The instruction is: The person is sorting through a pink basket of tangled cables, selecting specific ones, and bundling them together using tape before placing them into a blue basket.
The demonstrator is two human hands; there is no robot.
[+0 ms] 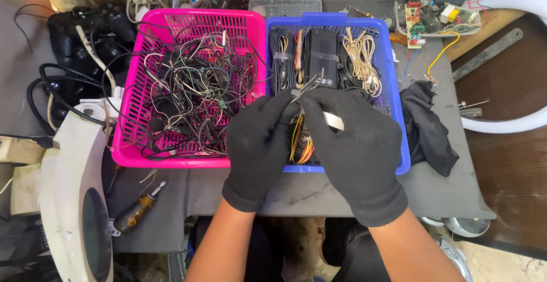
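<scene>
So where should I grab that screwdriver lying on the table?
Grab the screwdriver by its fat amber handle, reaching down from above. It lies flat on the grey table, slanted, with the thin metal tip pointing up and right, so the chunky handle end at the lower left gives fingers most to wrap around.

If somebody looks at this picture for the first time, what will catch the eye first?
Probably the pink basket at centre left, full of tangled wires, and beside it the blue basket with neatly coiled cables. In front, the left hand and right hand, both in black gloves, meet over the blue basket, pinching a thin cable.
</scene>
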